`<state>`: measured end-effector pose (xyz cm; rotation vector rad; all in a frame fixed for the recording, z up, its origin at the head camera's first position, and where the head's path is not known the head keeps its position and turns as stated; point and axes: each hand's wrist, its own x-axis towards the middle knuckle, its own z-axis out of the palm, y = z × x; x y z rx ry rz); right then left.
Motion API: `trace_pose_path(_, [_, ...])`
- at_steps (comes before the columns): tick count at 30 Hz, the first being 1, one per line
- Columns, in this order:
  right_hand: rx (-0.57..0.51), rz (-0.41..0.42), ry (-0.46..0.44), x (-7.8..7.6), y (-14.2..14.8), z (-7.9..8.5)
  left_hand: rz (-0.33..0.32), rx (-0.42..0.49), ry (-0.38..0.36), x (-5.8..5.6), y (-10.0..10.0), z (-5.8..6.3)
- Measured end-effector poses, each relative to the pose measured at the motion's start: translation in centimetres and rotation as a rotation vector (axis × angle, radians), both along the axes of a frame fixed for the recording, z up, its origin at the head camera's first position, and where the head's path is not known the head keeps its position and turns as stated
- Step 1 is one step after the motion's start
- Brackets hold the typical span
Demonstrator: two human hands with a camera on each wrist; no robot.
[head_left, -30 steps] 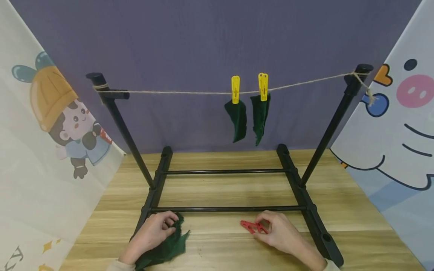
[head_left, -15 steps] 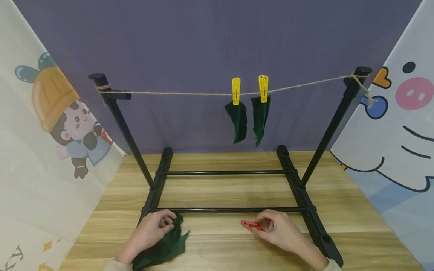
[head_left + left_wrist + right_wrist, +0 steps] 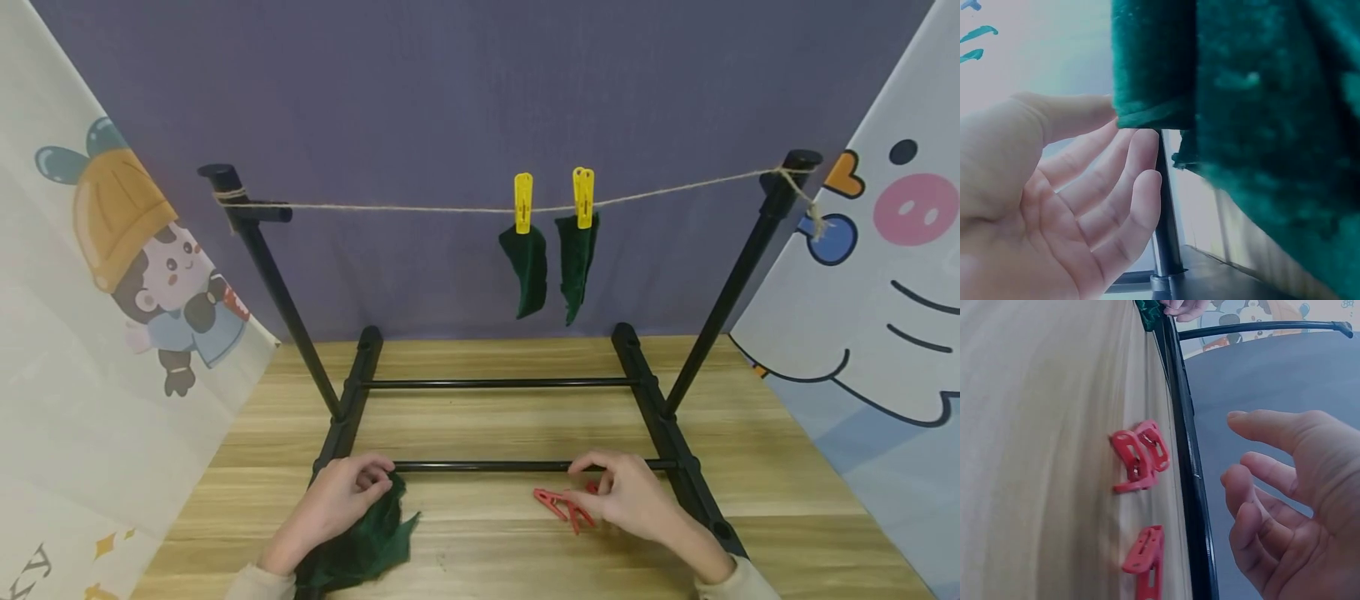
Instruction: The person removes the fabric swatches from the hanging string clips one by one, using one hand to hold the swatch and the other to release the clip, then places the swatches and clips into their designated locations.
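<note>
My left hand pinches the edge of a dark green cloth between thumb and fingertips. Up close in the left wrist view, the cloth falls in folds and hides the index fingertip. Some red clothespins lie on the wooden table just left of my right hand. That hand hovers over them with thumb and fingers spread, holding nothing. In the right wrist view, the red clothespins lie beside a black bar, apart from the fingers.
A black frame with two uprights stands on the table. Between the uprights runs a string. Two yellow clothespins hold green cloth pieces on it. A purple backdrop and printed side panels surround the table.
My right thumb and fingers have parted and risen off the red clothespins, so more of them shows. The left hand has moved up very slightly at the cloth.
</note>
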<state>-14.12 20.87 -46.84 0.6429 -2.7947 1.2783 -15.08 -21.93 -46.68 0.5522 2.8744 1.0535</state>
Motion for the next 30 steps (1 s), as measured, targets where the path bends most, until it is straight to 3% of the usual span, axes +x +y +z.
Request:
trace_pose_path(8, [0.031, 0.004, -0.014, -0.5, 0.3, 1.5, 0.026, 0.001, 0.022, -0.2, 0.5, 0.9])
trace_pose_path(18, [0.058, 0.008, 0.053, -1.1, 0.4, 3.0, 0.063, -0.008, 0.06, -0.5, 1.7, 2.2])
trace_pose_path(30, [0.063, -0.011, 0.134, -1.7, 0.5, 5.3, 0.051, -0.012, 0.094, -1.4, 3.1, 4.1])
